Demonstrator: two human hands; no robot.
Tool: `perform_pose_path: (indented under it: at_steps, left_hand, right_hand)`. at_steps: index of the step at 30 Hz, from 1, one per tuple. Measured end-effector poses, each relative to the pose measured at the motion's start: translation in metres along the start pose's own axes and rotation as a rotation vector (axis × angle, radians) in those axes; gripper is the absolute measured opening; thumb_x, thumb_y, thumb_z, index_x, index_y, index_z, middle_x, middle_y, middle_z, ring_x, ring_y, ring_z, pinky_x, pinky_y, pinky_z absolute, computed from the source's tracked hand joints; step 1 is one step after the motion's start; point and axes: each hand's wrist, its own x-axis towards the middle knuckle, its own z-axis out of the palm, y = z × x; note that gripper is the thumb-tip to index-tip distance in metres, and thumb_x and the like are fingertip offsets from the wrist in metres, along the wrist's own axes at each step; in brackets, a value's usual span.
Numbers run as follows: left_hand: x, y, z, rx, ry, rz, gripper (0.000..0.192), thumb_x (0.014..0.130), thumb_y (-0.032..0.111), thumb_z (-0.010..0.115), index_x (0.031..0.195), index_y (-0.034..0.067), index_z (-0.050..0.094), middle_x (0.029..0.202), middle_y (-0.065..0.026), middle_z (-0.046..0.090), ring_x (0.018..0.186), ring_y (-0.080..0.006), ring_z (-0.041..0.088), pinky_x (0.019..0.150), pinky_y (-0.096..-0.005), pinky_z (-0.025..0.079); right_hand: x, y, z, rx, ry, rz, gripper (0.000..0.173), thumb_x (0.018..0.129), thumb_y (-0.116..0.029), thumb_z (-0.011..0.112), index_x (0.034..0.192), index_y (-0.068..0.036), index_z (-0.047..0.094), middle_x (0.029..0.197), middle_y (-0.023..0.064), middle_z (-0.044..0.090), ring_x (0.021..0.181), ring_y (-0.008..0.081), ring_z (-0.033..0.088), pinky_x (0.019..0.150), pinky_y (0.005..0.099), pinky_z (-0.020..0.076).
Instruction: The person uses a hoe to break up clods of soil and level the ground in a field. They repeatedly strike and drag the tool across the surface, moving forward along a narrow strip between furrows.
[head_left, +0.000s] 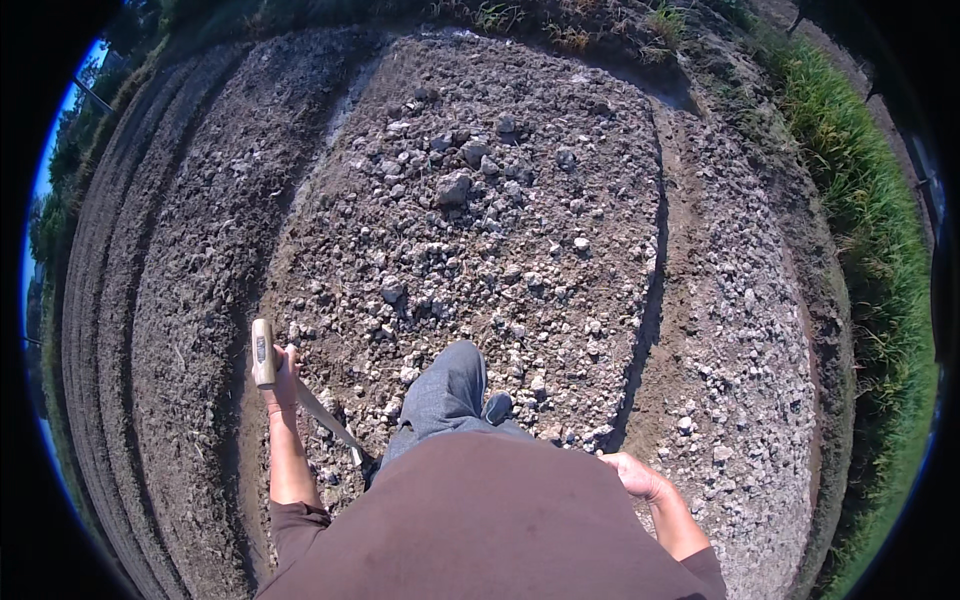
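My left hand (283, 375) is closed around the upper end of a long-handled tool, just under its wooden crosspiece grip (263, 354). From there the wooden shaft (324, 413) slants down and right beside my leg; its dark lower end is mostly hidden by my body. Low on the right, my right hand (632, 474) hangs beside the hem of my brown shirt, its fingers partly hidden, so whether it holds anything does not show. Under me lies a raised soil bed (480, 277) of broken clods.
Large clods (453, 187) lie ahead on the bed. A furrow (251, 420) runs along the left side and another (667, 330) along the right. More tilled beds (202, 225) stretch left. Tall green grass (862, 165) borders the far right, and weeds (499, 16) edge the far end.
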Motion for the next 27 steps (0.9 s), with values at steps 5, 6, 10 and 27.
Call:
perform_pose_path:
  at_steps: [5,6,10,27]
  left_hand:
    - [0.064,0.084,0.042,-0.061,0.152,0.025,0.016,0.076,0.011,0.068,0.075,0.008,0.052,0.059,0.0022,0.048,0.045,-0.0065,0.045,0.042,-0.0212,0.040]
    - [0.083,0.108,0.056,-0.089,0.159,0.066,0.015,0.076,0.012,0.068,0.077,0.007,0.053,0.059,0.0017,0.048,0.044,-0.0071,0.045,0.042,-0.0209,0.039]
    - [0.162,0.207,0.132,-0.191,0.202,0.135,0.014,0.077,0.010,0.066,0.082,0.003,0.055,0.058,-0.0006,0.049,0.043,-0.0084,0.046,0.039,-0.0202,0.039]
    - [0.336,0.398,0.355,-0.786,-0.251,0.622,0.012,0.085,0.012,0.045,0.078,0.004,0.050,0.064,-0.0053,0.048,0.061,-0.0177,0.048,0.073,-0.0354,0.038]
  right_hand:
    - [0.054,-0.025,-0.059,0.240,0.048,-0.048,0.019,0.075,-0.010,0.063,0.092,-0.001,0.061,0.080,0.0002,0.061,0.069,0.0056,0.055,0.062,0.0203,0.0444]
    - [0.065,-0.034,-0.073,0.315,0.057,-0.042,0.018,0.075,-0.010,0.063,0.091,-0.001,0.061,0.080,0.0005,0.061,0.068,0.0058,0.055,0.061,0.0207,0.0449]
    - [0.108,-0.101,-0.129,0.321,0.091,-0.059,0.017,0.076,-0.010,0.064,0.089,0.000,0.060,0.081,0.0027,0.062,0.068,0.0070,0.056,0.061,0.0214,0.0464]
    - [0.171,-0.354,-0.314,0.195,0.085,-0.020,0.019,0.075,-0.014,0.069,0.087,-0.003,0.059,0.078,0.0010,0.061,0.067,0.0061,0.056,0.062,0.0210,0.0467]
